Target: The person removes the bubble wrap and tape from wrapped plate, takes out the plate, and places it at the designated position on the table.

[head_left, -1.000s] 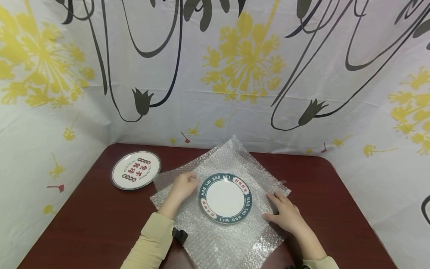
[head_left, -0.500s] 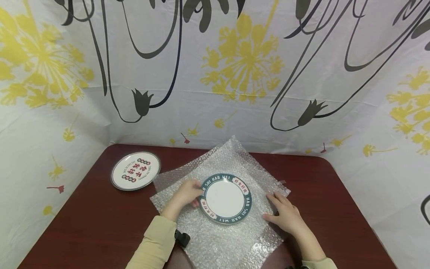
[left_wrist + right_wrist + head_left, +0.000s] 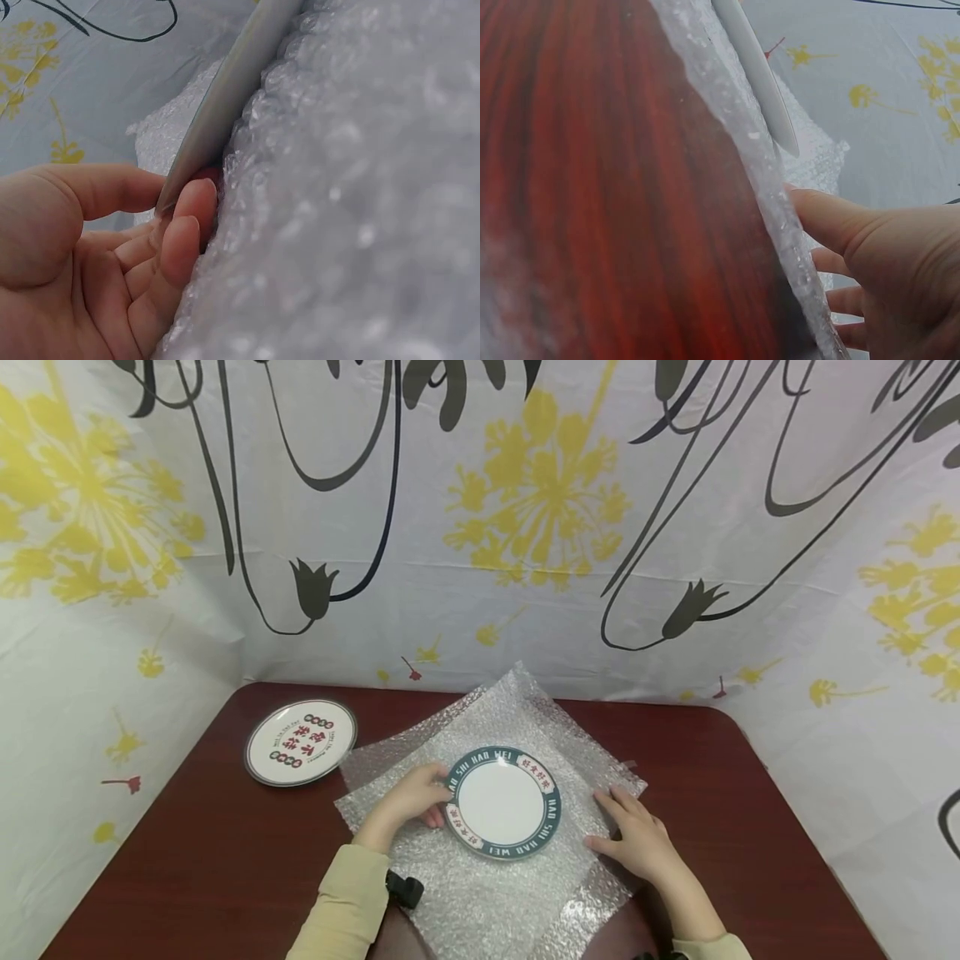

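A white plate with a teal lettered rim (image 3: 503, 802) lies on the sheets of bubble wrap (image 3: 480, 902). My left hand (image 3: 408, 797) pinches the plate's left rim, thumb above and fingers tucked under; the left wrist view shows the plate's edge (image 3: 225, 97) between thumb and fingers, close over the wrap. My right hand (image 3: 637, 835) rests on the right part of the wrap with its fingers spread, apart from the plate. In the right wrist view the thumb (image 3: 829, 214) lies along the wrap's edge.
Another white plate with red characters (image 3: 302, 742) sits at the back left of the dark red table (image 3: 187, 852). A patterned cloth (image 3: 450, 527) hangs behind the table and at both sides. Wrap corners spread toward the back, left and right.
My left hand has moved right from the wrap to the plate's left rim and taken hold of it. The right hand and the plate look unmoved.
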`<act>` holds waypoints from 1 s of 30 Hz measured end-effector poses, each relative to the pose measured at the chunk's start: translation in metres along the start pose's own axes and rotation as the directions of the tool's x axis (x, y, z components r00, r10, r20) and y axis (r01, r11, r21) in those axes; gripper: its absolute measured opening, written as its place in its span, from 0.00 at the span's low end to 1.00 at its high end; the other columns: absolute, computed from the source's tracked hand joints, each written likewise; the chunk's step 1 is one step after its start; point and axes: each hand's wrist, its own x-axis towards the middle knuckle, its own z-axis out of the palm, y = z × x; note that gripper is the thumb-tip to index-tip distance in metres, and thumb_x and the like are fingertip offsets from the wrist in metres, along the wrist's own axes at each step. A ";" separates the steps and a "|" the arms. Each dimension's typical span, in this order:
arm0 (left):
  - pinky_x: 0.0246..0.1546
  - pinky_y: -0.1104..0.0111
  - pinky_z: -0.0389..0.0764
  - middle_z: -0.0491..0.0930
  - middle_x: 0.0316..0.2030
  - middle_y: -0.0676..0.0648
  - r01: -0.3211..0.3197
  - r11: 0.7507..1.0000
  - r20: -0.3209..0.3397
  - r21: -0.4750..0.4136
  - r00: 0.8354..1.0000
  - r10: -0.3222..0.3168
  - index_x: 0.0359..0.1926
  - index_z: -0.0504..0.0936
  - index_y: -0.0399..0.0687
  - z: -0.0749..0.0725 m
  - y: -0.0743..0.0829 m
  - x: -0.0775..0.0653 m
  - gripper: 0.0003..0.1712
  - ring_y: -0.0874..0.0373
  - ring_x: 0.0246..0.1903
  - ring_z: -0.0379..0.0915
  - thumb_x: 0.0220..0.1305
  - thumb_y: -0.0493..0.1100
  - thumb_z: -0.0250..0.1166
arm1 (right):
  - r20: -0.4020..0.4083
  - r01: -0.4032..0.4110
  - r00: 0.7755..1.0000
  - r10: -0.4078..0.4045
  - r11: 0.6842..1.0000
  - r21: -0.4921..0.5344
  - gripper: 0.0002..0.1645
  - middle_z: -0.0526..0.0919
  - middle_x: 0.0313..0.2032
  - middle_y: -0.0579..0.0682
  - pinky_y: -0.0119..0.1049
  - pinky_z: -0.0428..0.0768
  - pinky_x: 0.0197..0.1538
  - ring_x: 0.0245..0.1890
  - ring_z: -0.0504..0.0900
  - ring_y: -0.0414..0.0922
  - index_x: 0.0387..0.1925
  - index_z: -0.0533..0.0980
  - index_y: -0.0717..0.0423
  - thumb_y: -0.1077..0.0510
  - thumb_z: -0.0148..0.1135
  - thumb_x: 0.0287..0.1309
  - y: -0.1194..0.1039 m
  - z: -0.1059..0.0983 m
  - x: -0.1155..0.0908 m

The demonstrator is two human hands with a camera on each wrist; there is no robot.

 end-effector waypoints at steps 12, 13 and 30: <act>0.19 0.63 0.82 0.79 0.22 0.39 0.003 0.993 -0.008 -0.116 1.000 -0.004 0.59 0.66 0.23 0.001 -0.011 0.004 0.28 0.54 0.16 0.78 0.58 0.32 0.58 | -0.013 0.011 1.000 -0.011 1.000 -0.011 0.48 0.59 0.67 0.68 0.74 0.56 0.55 0.65 0.56 0.68 0.67 0.66 0.57 0.37 0.68 0.50 0.000 0.000 0.000; 0.19 0.63 0.82 0.79 0.21 0.39 0.002 0.992 -0.009 -0.123 1.000 -0.003 0.59 0.67 0.23 0.001 -0.012 0.004 0.28 0.54 0.16 0.78 0.58 0.32 0.58 | -0.010 0.009 1.000 -0.009 1.000 -0.010 0.48 0.59 0.67 0.68 0.74 0.56 0.55 0.65 0.56 0.68 0.67 0.66 0.57 0.37 0.67 0.51 0.000 0.000 0.000; 0.20 0.63 0.82 0.79 0.23 0.38 -0.032 0.978 -0.053 -0.206 0.998 0.022 0.56 0.67 0.22 0.001 -0.014 -0.001 0.25 0.54 0.16 0.78 0.58 0.30 0.56 | 0.007 -0.006 1.000 0.006 1.000 0.000 0.50 0.58 0.67 0.68 0.75 0.55 0.55 0.66 0.55 0.68 0.68 0.65 0.56 0.34 0.66 0.50 0.001 0.001 0.000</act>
